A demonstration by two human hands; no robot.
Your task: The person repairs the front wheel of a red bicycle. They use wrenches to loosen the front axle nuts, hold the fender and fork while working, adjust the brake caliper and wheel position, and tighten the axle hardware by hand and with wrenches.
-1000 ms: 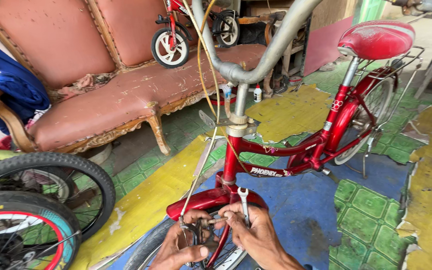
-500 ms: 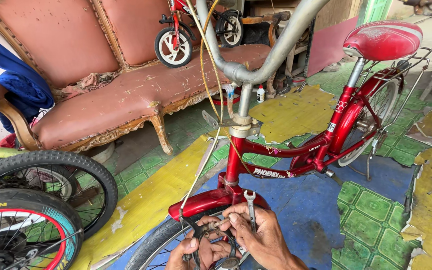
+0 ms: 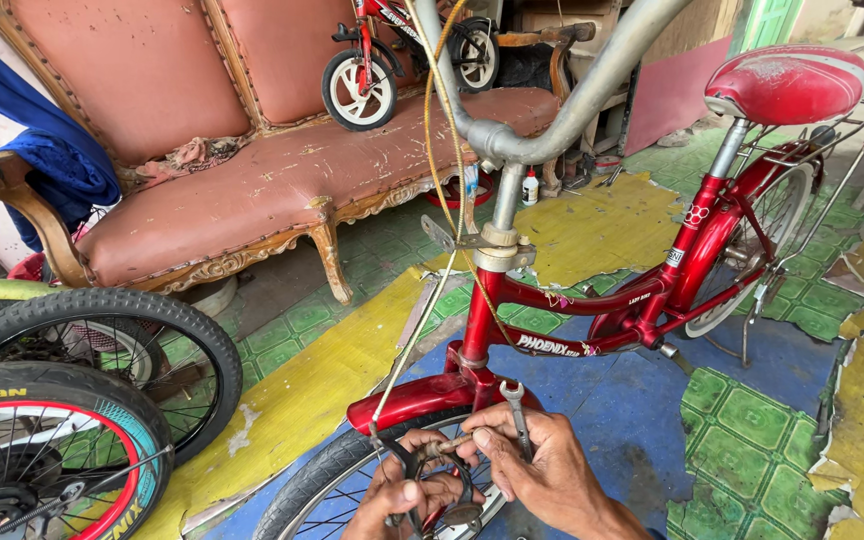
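A red bicycle stands in front of me, its front wheel at the bottom edge. My right hand grips a small steel wrench beside the red front fender. My left hand pinches the black front brake caliper over the tyre. A brake cable runs up from the caliper toward the grey handlebar stem. The red saddle sits at the upper right.
A worn pink sofa with a small red bicycle on it stands behind. Two loose bicycle wheels lean at the left. Torn yellow and blue floor covering lies over green tiles. A small bottle stands near the sofa.
My hands have shifted slightly right along the front wheel and closed in on the brake caliper. The wrench stays upright in my right hand. The view has tilted a little.
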